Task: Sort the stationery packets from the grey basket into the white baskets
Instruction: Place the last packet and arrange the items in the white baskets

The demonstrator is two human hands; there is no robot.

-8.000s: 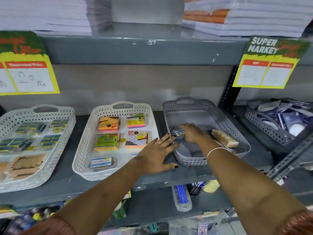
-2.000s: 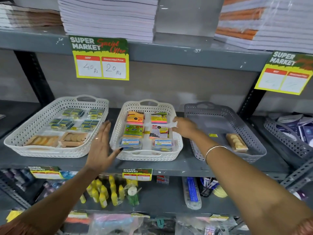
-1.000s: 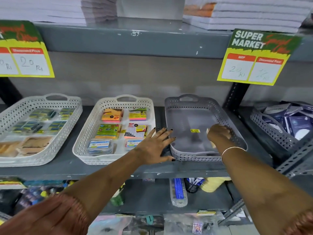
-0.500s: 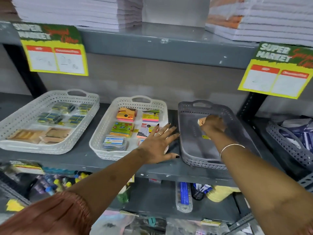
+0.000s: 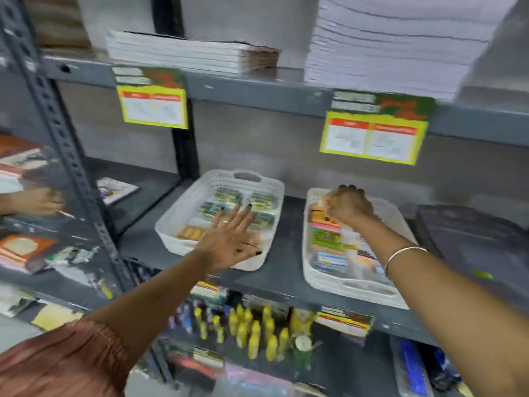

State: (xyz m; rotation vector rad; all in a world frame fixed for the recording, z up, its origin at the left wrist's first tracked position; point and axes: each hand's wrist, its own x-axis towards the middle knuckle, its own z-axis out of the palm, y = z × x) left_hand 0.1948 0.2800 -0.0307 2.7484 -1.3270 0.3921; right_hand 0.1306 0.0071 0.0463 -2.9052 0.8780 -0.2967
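My right hand (image 5: 347, 203) is a closed fist above the far left corner of the middle white basket (image 5: 315, 277). A pale edge of the tan packet (image 5: 323, 201) shows at its left side. Coloured sticky-note packets (image 5: 326, 239) lie in rows in that basket. My left hand (image 5: 232, 239) is spread flat with fingers apart over the front right of the left white basket (image 5: 171, 239), which holds green packets (image 5: 229, 194) and tan packets (image 5: 190, 232). The grey basket (image 5: 472, 239) sits blurred at the far right; its contents cannot be made out.
Stacks of notebooks (image 5: 186, 51) load the upper shelf, with yellow price tags (image 5: 372, 133) hanging from its edge. Yellow bottles (image 5: 252, 333) stand on the shelf below. Another person's hand (image 5: 37, 200) rests on the neighbouring shelf unit, behind a slotted upright (image 5: 71, 156).
My right hand lifted the tan packet out of the grey basket and carried it left over the middle white basket. My left hand shifted left onto the left basket. The view swung left.
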